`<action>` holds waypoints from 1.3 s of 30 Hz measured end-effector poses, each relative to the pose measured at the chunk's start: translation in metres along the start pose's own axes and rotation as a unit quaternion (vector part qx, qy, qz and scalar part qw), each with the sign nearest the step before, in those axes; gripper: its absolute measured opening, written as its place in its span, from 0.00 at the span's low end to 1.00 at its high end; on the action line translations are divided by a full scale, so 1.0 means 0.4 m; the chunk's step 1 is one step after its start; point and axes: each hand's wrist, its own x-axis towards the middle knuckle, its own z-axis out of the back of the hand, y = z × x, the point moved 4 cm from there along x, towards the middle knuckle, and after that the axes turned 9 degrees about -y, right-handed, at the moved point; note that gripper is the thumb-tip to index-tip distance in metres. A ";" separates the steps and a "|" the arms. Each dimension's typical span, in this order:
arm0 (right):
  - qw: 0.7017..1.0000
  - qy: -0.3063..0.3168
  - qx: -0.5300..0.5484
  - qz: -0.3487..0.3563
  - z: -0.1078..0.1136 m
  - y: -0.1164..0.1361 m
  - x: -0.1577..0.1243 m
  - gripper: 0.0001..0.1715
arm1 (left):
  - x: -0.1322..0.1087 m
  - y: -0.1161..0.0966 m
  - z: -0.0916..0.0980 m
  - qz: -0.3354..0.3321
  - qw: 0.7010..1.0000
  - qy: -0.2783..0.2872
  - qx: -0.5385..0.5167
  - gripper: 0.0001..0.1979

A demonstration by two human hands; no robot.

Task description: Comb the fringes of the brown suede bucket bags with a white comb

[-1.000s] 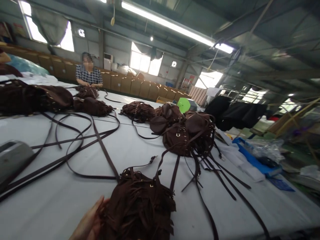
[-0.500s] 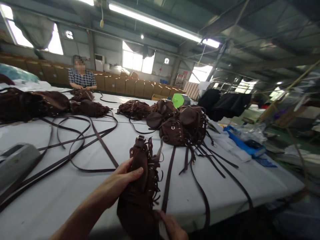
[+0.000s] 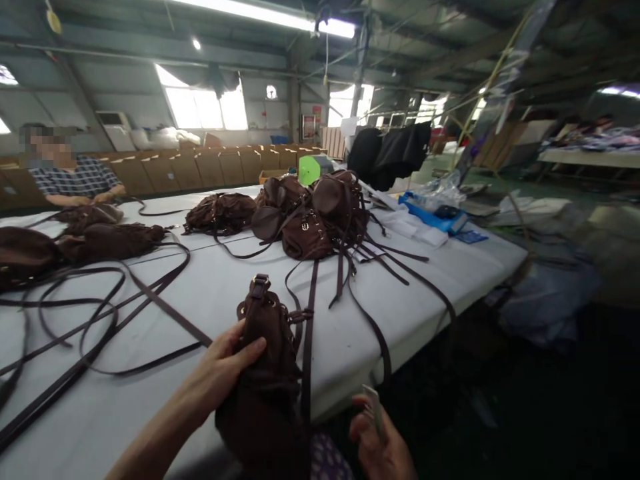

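A dark brown handbag with a buckled strap end and metal eyelets stands tilted up at the table's near edge. My left hand grips its side, thumb on the front and fingers behind it. Off to the right of the bag and clear of it, my right hand is closed around a small flat, pale piece, whose kind I cannot make out. Shadow hides the lower part of the bag.
More brown bags are heaped on the white-covered table, their long straps trailing over its edge. Across the table a person handles another bag. Blue plastic and papers lie at the right; cartons line the back.
My right hand has moved away from the bag to the right, bringing the pale piece into view. The bag's fringe has dropped from its right side. The view has turned right.
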 end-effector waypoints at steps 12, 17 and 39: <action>0.995 0.017 -0.043 0.091 -0.064 0.091 0.076 0.28 | -0.022 0.075 -0.021 0.017 0.995 -0.059 -0.078 0.36; 0.989 0.072 -0.076 0.106 -0.083 0.078 0.071 0.28 | -0.059 0.208 0.048 0.169 0.968 -0.167 -0.077 0.35; 0.969 0.043 -0.218 0.112 0.160 0.062 -0.083 0.15 | -0.161 0.253 -0.158 -0.151 0.908 -0.232 0.313 0.17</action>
